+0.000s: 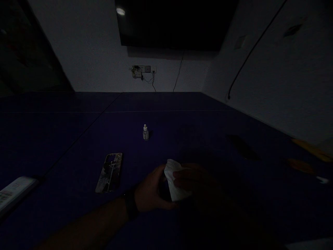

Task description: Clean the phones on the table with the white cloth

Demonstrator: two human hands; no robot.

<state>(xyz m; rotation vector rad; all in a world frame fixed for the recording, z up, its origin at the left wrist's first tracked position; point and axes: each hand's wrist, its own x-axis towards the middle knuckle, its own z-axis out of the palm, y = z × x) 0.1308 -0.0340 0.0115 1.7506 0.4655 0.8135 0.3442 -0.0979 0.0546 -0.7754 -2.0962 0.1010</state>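
Note:
Low in the middle, my left hand (149,190), with a dark band on its wrist, is curled around a dark, smooth object (164,188). Its kind is hard to make out in the dim light, as the fingers and a white wipe (173,182) cover much of it. My right hand (195,177) pinches the wipe and presses it against the object's right side; this hand is mostly in shadow. To the left lies a patterned phone case (109,173) with a camera cutout. Beyond the hands, a small clear bottle (145,133) with a white dropper top stands upright.
The dark blue table (166,119) reaches to the wall. A white remote-like device (17,192) lies at the left edge. A dark flat thing (241,147) and a yellow item (310,149) are on the right. A large screen (177,24) hangs above sockets (145,69).

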